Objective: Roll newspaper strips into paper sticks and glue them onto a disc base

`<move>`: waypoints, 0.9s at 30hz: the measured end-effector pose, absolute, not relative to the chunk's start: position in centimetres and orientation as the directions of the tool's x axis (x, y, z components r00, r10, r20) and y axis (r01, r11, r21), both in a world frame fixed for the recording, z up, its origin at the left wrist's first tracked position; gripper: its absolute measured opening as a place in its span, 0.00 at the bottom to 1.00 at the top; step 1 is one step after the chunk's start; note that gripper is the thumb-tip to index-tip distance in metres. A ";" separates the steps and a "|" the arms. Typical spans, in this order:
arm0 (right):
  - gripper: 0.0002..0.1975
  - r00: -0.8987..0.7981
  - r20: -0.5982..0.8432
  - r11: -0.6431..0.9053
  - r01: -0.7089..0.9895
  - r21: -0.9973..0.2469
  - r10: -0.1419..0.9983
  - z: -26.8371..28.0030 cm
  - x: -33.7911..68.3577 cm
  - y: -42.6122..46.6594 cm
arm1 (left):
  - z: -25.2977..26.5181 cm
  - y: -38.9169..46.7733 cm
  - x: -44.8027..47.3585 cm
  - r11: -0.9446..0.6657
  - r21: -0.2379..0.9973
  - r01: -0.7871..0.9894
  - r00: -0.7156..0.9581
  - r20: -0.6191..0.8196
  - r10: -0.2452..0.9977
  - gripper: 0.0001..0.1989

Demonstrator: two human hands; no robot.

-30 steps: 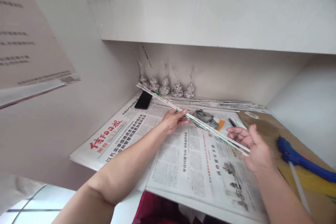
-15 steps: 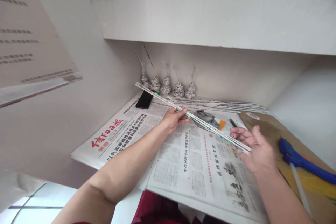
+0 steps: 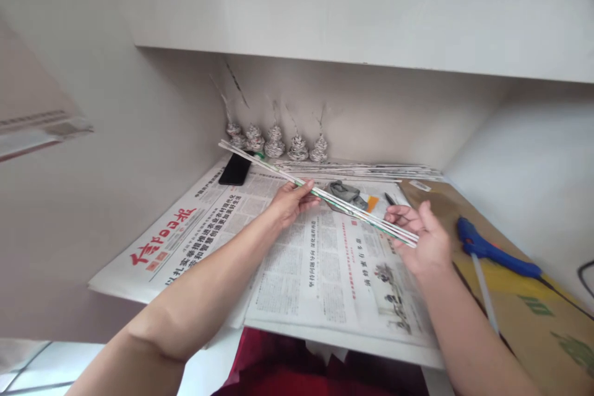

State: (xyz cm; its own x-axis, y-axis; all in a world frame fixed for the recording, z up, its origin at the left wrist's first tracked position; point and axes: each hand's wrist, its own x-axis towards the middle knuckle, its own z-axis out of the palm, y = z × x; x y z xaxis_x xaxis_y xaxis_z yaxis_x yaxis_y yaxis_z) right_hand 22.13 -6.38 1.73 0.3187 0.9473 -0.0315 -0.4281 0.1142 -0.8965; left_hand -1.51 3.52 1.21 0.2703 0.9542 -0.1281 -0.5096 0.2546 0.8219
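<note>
A small bundle of thin rolled-paper sticks (image 3: 352, 208), white with green marks, slants across the view above the newspaper. Around its middle my left hand (image 3: 291, 201) is closed, thumb on top and fingers underneath. The near right ends of the sticks touch the palm of my right hand (image 3: 426, 240). That hand is turned up, thumb raised and fingers spread behind the sticks, not gripping them. Just beyond the bundle lie a crumpled grey cloth (image 3: 347, 193) and a dark pen (image 3: 390, 198).
Newspaper (image 3: 288, 272) covers the work surface. A black phone (image 3: 235, 169) lies back left. Several woven paper gourds (image 3: 275, 142) stand along the rear wall, with more paper sticks (image 3: 371, 171) before them. A blue glue gun (image 3: 496, 253) rests on cardboard (image 3: 547, 328) at right.
The view has shifted right and slightly down, so everything appears farther left and a little higher. My hands keep nearly the same pose on the sticks.
</note>
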 end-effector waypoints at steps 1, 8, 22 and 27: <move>0.25 0.314 -0.028 0.115 -0.426 -0.897 0.949 1.7 22.1 -6.4 | 1.2 3.5 -1.5 0.253 0.825 -0.505 0.266 -0.130 0.955 0.08; 0.25 0.320 -0.019 0.144 -0.477 -0.867 0.947 2.1 22.3 -6.5 | 1.1 3.7 -1.8 0.238 0.830 -0.504 0.244 -0.127 0.961 0.08; 0.25 0.284 0.001 0.145 -0.487 -0.861 0.959 2.1 21.9 -6.5 | 0.8 3.5 -1.4 0.243 0.836 -0.492 0.248 -0.133 0.959 0.08; 0.26 0.304 -0.008 0.158 -0.517 -0.841 0.953 2.3 22.3 -6.7 | 1.3 3.7 -1.8 0.232 0.834 -0.500 0.230 -0.130 0.964 0.07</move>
